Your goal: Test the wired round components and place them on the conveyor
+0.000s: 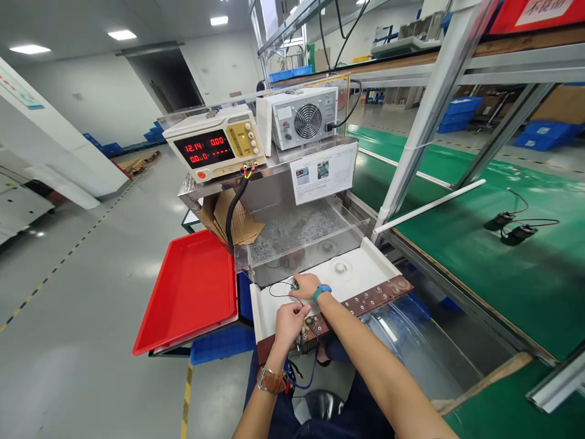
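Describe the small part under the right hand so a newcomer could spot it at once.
Start at the power supply with red digits, then drop past the clear box to the white tray. On its left, the right hand with a blue wristband presses a small dark part. Alone there, it trails a thin black wire loop.

A white tray-like bench top (365, 259) bears thin black wire (278, 286), perhaps a small part.

Small part (295, 284) under right hand (305, 285) too tiny (indistinct), forearms cut off
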A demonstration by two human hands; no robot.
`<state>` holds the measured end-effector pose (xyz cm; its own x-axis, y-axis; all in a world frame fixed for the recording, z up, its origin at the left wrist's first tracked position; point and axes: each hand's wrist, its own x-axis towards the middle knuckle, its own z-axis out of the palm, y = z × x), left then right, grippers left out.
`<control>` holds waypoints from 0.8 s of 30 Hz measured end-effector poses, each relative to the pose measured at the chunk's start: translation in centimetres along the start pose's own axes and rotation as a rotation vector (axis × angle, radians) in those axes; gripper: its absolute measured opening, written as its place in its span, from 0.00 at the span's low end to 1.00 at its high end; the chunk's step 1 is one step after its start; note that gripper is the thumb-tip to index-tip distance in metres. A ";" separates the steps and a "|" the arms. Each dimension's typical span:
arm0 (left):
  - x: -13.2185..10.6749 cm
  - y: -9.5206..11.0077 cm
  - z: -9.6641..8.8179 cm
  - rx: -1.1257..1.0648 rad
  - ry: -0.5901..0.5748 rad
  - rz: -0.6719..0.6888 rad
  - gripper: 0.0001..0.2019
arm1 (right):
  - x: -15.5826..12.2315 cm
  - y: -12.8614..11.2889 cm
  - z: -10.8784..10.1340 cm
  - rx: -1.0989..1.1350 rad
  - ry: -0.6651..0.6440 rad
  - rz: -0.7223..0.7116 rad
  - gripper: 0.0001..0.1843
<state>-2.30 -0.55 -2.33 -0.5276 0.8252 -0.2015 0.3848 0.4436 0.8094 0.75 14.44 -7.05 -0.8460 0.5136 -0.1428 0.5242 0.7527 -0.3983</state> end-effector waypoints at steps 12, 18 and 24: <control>0.3 -0.6 0.4 0.012 -0.007 0.001 0.21 | -0.2 -0.2 -0.3 -0.016 0.005 0.008 0.27; 0.4 -0.7 0.5 0.050 -0.005 0.002 0.20 | -0.4 -0.4 -0.8 -0.018 -0.005 0.010 0.27; 0.3 -0.5 0.5 0.062 0.010 -0.027 0.19 | -0.4 -0.6 -0.6 -0.025 0.011 0.016 0.26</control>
<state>-2.27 -0.36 -3.04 -0.5459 0.8093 -0.2169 0.4167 0.4868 0.7677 0.83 14.03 -6.19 -0.8364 0.5303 -0.1389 0.5402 0.7543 -0.3731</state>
